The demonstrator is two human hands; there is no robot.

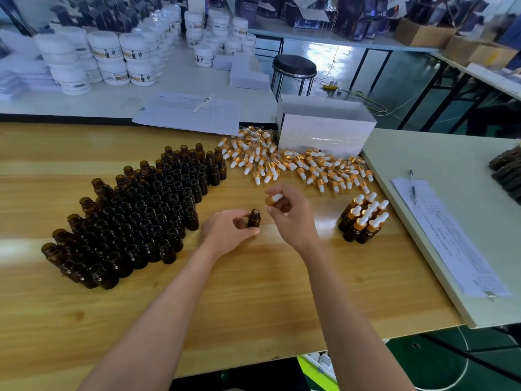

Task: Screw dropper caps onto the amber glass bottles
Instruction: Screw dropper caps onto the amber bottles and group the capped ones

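Holding one open amber bottle point(254, 219) upright on the wooden table point(253, 292), the left hand point(228, 230) curls its fingers round it. The right hand point(293, 215) pinches one dropper cap point(273, 199), tilted, just above the bottle's mouth. About eight capped bottles point(363, 221) stand at the right. The open bottles point(135, 221) and loose caps point(296, 165) are too many to count.

Bright, even light covers the counter point(253, 306); its varnish carries a soft pale sheen at its middle and right side. The bottles point(135, 215) on the counter's left cast only faint, short shadows. Beyond the counter's far edge the jars point(112, 52) look washed out and soft. The counter's edges bow with wide-angle distortion.
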